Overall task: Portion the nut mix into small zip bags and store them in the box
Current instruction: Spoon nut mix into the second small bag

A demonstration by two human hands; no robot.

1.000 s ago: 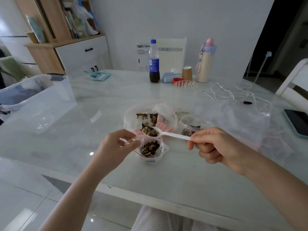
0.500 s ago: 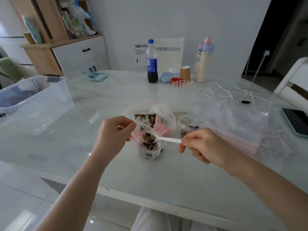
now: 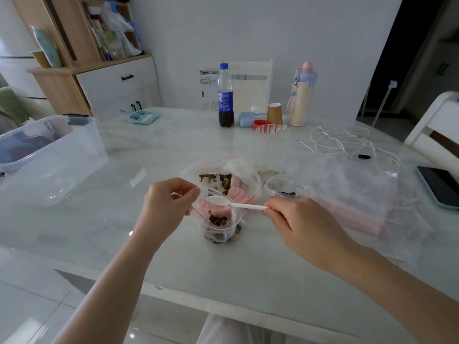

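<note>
The left hand (image 3: pixel 165 207) pinches the near-left edge of a small zip bag (image 3: pixel 219 225), thumb and fingertips curled onto the plastic so the mouth stands open. The bag sits upright on the table (image 3: pixel 173 150) just right of those fingers, with a layer of nuts (image 3: pixel 218 219) already in its bottom. The right hand (image 3: pixel 301 225) grasps the handle of a white plastic spoon (image 3: pixel 224 201) between thumb and curled fingers — the bowl reaches leftward to hang over the bag's open mouth, and it looks empty. Just beyond the spoon's bowl lies the big bag of nut mix (image 3: pixel 223 178), open, with brown nuts showing inside. Past the right knuckles sits another small bag (image 3: pixel 284 188) holding a few dark pieces, and further right a heap of clear bags (image 3: pixel 347 194). Well off to the left of the left hand stands the clear storage box (image 3: pixel 49 155) — apart from everything else.
</note>
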